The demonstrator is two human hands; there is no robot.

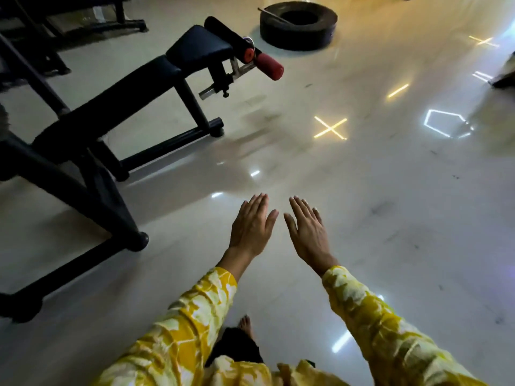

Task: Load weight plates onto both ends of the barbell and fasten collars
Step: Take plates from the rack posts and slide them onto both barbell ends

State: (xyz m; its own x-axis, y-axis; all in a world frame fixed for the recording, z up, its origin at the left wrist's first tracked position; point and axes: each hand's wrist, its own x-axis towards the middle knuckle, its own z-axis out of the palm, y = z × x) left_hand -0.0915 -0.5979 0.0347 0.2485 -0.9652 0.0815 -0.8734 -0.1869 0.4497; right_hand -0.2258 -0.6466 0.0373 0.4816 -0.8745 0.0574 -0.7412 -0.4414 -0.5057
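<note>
Both hands, left hand (252, 224) and right hand (308, 228), hover flat, empty over the bare floor (390, 190); no barbell or plates are in view, though plates are probably heavy, rigid, best gripped by the rim.

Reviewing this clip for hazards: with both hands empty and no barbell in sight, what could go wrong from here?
The bare foot on the glossy floor could slip, or be hurt if a plate were dropped.
The bench has low base bars close on the left, a likely trip point.
The tyre lies on the floor ahead, another obstacle.
Left hand and right hand are open.
</note>
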